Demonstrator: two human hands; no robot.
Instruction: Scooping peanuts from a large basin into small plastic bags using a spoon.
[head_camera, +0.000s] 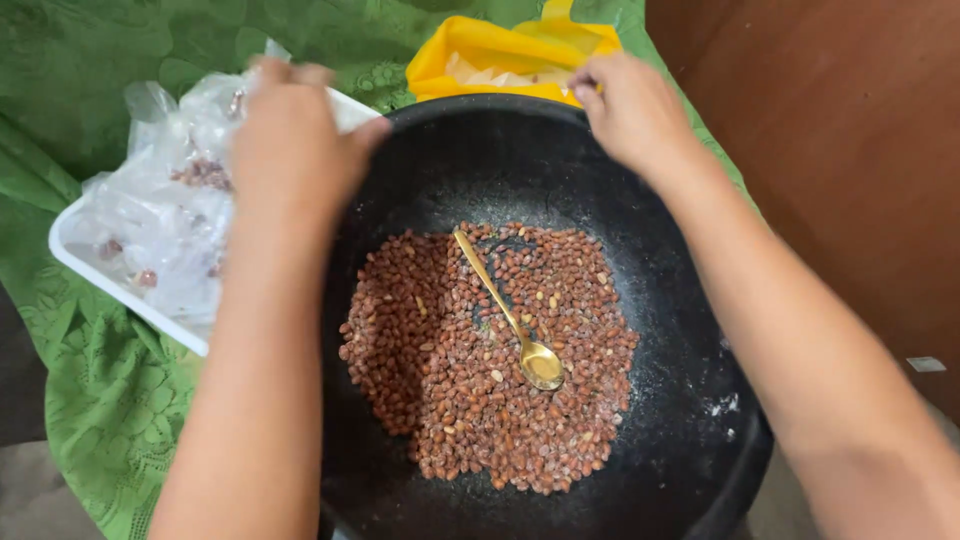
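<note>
The worktop is covered by a green lace-patterned cloth (90, 400); a reddish-brown wall (850, 150) is seen along its right edge, and bare grey floor at the near left corner. A large black pan (680, 300) is set at the near right of the cloth, its far rim gripped by the left hand (290, 140) and the right hand (630, 110), fingers curled closed over it. A white tray (120, 285) with clear plastic bags (160, 210) lies at the left edge, a yellow bag (490, 55) at the far edge. Roasted peanuts (470, 400) are heaped in the pan's middle, with a gold spoon (510, 320) resting on them.
</note>
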